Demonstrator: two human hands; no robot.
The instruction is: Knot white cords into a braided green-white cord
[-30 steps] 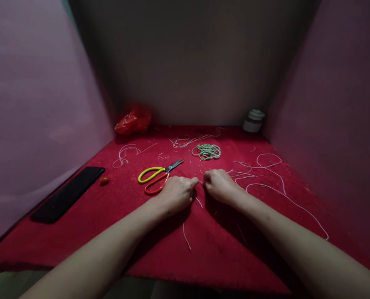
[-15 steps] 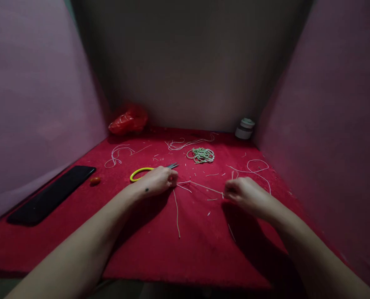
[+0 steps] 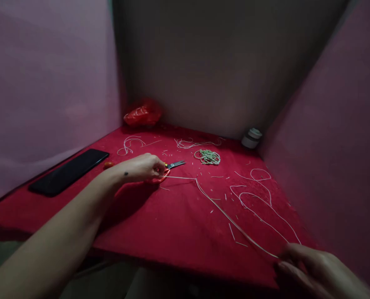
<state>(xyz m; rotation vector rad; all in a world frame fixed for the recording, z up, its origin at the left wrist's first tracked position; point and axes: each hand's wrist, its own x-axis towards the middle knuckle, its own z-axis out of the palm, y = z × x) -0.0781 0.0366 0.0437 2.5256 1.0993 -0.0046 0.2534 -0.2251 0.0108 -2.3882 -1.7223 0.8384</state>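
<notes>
My left hand (image 3: 150,167) is closed in a pinch on a thin pale string (image 3: 181,177), just above the scissors (image 3: 176,164). The blades show beyond the fingers, while the hand covers most of the handles. From my left hand the string runs to a small upright pin (image 3: 196,177) in the red cloth. Beyond that point, strands slant down to my right hand (image 3: 312,265) at the lower right. Its fingers are closed round the strands, slightly blurred. Another loose white string (image 3: 266,207) curves over the cloth and meets the right hand.
A black phone (image 3: 69,170) and a small orange-brown oval object (image 3: 108,165) lie at left. Behind are a red plastic bag (image 3: 144,114), a green-and-white cord bundle (image 3: 208,157) and a small white jar (image 3: 251,138). String scraps dot the red cloth (image 3: 160,232). Walls stand on three sides.
My right hand has moved right and toward me, drawing out longer strands from the pin. My left hand has shifted slightly left over the scissors' handles. The view has turned and tilted.
</notes>
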